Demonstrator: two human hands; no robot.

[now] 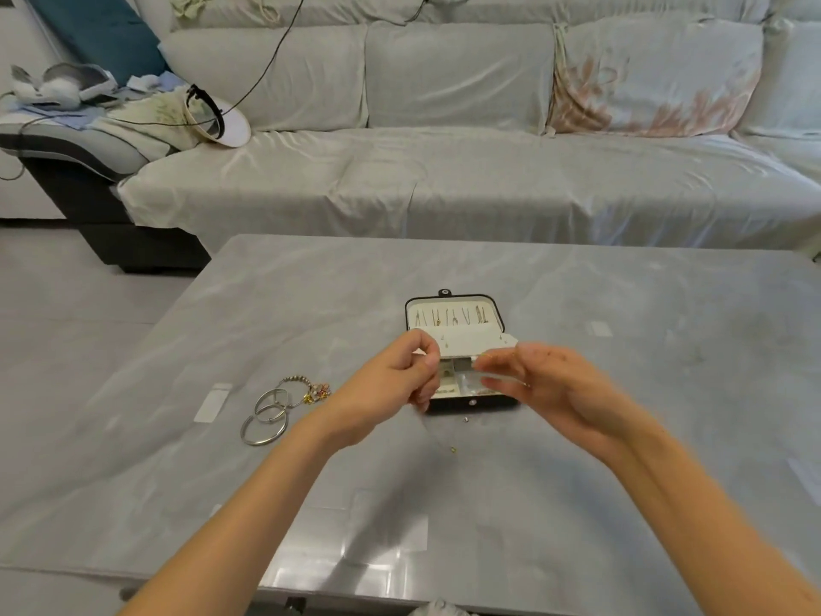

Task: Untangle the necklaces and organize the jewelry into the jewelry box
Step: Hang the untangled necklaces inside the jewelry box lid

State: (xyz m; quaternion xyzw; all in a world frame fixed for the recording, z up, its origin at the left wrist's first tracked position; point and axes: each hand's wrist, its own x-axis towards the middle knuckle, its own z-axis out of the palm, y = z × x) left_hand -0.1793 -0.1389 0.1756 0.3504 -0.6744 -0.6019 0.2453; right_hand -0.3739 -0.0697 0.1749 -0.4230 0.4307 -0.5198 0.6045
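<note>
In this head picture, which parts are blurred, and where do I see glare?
Head view: the right hand is smeared by motion blur, its outline ghosted; the left hand, pinching a faint thin chain, is sharper. Head view: window-like glare sits on the table near its front edge. Head view: the wide lens bows the sofa.

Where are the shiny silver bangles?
In the head view, the silver bangles lie on the table, left of the jewelry box and the left hand, beside the beaded bracelet.

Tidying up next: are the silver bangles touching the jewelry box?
Apart. The head view shows the silver bangles lying well left of the jewelry box, bare table between.
</note>
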